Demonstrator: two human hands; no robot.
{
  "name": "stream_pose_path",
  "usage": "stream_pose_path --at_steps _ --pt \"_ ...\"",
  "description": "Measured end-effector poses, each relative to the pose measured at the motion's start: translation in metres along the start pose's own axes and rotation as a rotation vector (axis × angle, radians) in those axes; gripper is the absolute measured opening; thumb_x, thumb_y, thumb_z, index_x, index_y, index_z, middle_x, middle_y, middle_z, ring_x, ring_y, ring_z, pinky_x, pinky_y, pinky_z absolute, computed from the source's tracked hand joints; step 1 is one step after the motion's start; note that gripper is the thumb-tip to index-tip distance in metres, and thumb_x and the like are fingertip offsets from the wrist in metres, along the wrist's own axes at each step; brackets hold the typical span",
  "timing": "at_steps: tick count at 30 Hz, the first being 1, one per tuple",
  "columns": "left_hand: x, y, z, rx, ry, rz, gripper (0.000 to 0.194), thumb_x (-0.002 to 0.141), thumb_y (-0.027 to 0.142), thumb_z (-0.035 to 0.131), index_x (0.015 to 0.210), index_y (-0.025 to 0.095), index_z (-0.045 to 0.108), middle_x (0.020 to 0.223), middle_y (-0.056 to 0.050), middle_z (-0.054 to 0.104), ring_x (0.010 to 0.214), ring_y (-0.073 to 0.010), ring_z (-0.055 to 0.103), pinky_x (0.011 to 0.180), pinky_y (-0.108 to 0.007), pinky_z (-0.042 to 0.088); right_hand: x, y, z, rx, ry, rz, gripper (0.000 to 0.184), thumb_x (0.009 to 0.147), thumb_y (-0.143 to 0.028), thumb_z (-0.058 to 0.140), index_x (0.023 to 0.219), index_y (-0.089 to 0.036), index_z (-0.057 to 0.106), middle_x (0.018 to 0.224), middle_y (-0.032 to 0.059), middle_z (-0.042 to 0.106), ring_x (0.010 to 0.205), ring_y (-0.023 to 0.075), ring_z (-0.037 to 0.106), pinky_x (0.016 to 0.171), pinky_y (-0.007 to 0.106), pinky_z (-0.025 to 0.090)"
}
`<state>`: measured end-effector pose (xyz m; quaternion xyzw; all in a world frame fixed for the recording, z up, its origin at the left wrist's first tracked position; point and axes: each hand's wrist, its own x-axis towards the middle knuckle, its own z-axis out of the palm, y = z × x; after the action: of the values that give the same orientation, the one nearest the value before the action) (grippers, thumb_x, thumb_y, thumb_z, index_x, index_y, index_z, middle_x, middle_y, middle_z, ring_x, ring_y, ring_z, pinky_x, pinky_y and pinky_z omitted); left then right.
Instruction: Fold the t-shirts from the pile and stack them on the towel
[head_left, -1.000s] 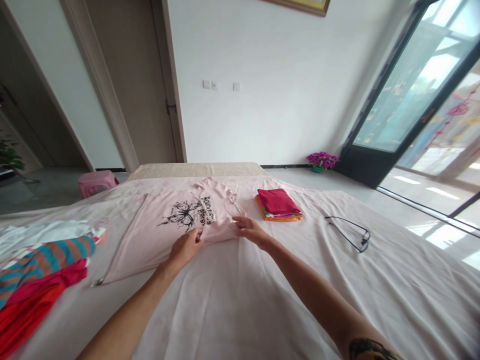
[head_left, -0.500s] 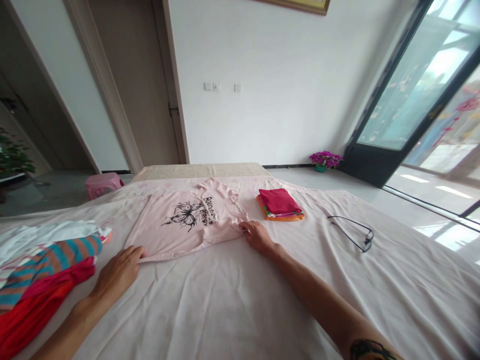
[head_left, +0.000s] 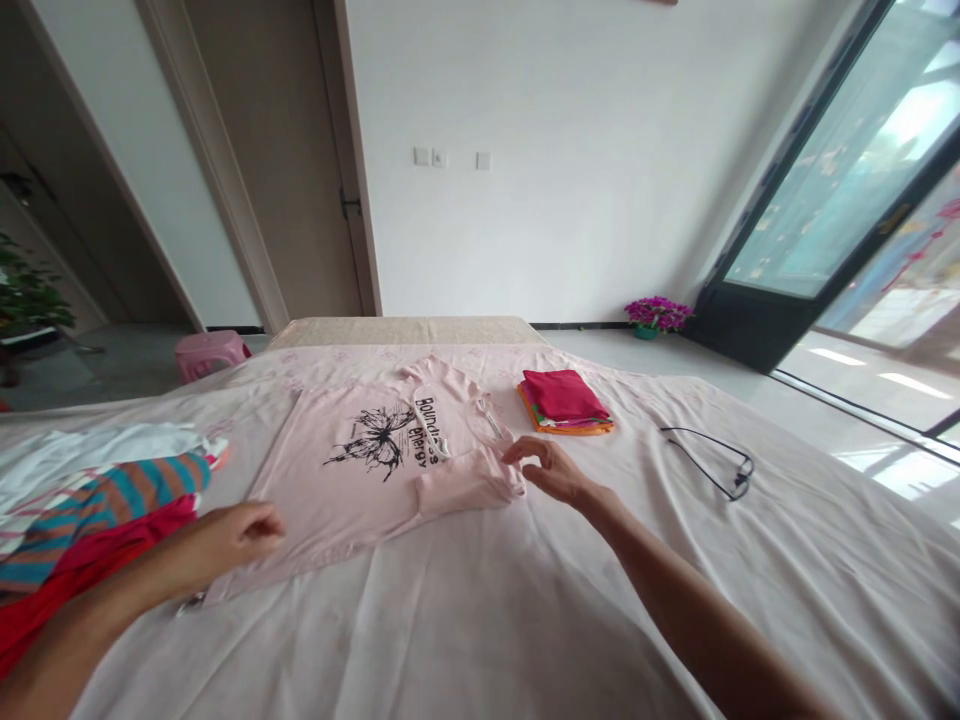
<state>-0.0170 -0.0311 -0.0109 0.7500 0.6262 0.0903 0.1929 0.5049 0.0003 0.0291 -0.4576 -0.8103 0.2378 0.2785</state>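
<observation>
A pink T-shirt [head_left: 300, 500] with a black butterfly print and the lettering "Boundless energy" lies spread on the sheet in front of me. My left hand [head_left: 251, 535] hovers by its lower hem, fingers curled in, with no cloth visible in them. My right hand [head_left: 551, 470] is just beside the near sleeve, thumb and fingers apart, holding nothing. That sleeve lies bunched toward me, with some creases. Near the hem corner, under my left wrist, a small shiny thing is too small to make out.
A folded red and orange clothes stack [head_left: 568, 402] sits beyond my right hand, with eyeglasses [head_left: 739, 480] farther right. To the left lies a heap of clothes, a striped garment [head_left: 112, 500] among them. Past the bed [head_left: 465, 620] stand a pink stool [head_left: 212, 352] and purple flowers [head_left: 658, 315].
Both hands have let go of the shirt's near edge. This side now lies farther toward me, opened out wider. My left hand has moved slightly back and left, my right hand slightly right.
</observation>
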Motion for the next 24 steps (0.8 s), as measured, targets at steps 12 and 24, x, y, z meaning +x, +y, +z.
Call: stream_pose_path --at_steps 12,24 --pt "0.075 0.003 0.056 0.434 0.362 -0.043 0.063 0.094 0.050 0.036 0.149 0.019 0.042 0.157 -0.016 0.038 0.145 -0.0331 0.032 0.115 -0.051 0.025 0.051 0.057 0.061 -0.573 -0.048 -0.043 0.052 0.102 -0.037 0.040 0.150 -0.018 0.041 0.155 0.0135 0.038 0.145 0.0262 0.033 0.119 0.047 0.023" --pt "0.026 -0.048 0.018 0.212 0.269 0.168 0.049 0.092 0.050 0.043 0.126 0.022 0.064 0.137 -0.011 0.060 0.132 -0.0272 0.050 0.112 -0.042 0.037 0.026 0.014 0.024 -0.671 0.026 0.253 0.041 0.103 -0.036 0.033 0.110 -0.019 0.070 0.118 0.0118 0.068 0.113 0.0210 0.058 0.096 0.029 0.037"
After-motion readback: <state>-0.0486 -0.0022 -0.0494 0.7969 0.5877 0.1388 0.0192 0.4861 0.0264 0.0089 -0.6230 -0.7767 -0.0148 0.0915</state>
